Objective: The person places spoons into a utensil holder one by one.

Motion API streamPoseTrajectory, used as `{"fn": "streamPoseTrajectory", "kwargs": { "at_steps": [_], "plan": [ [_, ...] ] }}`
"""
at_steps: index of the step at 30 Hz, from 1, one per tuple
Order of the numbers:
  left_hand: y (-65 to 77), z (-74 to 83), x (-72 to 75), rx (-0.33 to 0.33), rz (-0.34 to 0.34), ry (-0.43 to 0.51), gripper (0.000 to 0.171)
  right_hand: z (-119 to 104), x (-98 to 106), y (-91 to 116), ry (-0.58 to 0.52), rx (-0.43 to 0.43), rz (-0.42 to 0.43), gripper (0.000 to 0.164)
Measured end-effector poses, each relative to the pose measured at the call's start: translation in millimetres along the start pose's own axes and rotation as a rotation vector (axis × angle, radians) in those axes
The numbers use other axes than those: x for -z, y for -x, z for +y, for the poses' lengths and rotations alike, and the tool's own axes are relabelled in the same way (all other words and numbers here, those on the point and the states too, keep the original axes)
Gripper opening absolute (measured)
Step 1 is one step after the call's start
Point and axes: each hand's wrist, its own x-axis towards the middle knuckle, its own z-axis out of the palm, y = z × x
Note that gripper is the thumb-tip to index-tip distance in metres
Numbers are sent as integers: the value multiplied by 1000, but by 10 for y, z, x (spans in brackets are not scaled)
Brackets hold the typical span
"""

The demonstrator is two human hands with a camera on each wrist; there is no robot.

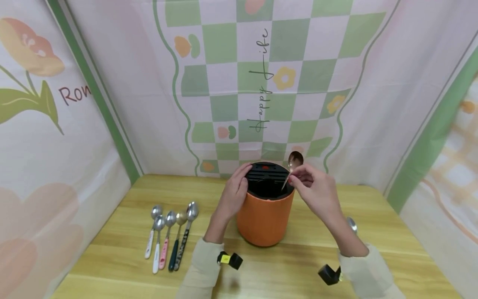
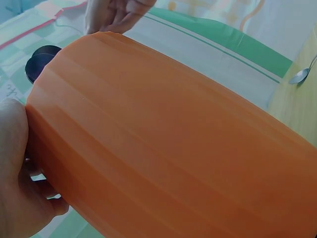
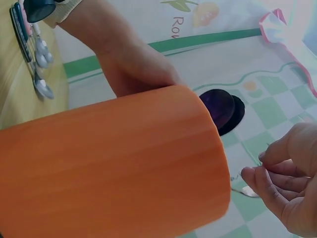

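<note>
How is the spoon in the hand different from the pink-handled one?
The held spoon is tilted, bowl up, pinched by the right hand; the pink-handled spoon lies on the table. The held spoon's bowl looks dark and brownish; the pink-handled spoon's looks silvery. Both have rounded bowls.
</note>
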Motion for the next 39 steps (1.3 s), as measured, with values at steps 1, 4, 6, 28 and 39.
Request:
{"fn": "streamPoseTrajectory", "kwargs": {
  "at_steps": [1, 4, 6, 28, 39],
  "plan": [
    [1, 2, 1, -1, -1, 1, 48, 17, 19, 20, 4, 5, 8, 6],
    [5, 6, 2, 1, -2, 0, 48, 82, 84, 81, 18, 16, 17, 5],
    [5, 7, 1, 3, -1, -1, 48, 133, 127, 119, 23, 13, 17, 4],
    [7, 17, 10, -5, 6, 5, 47, 837, 494, 555, 157, -72, -57, 8],
    [6, -1, 4, -3, 4, 12, 47, 1282, 611, 769, 255, -166, -180, 13]
  ]
}}
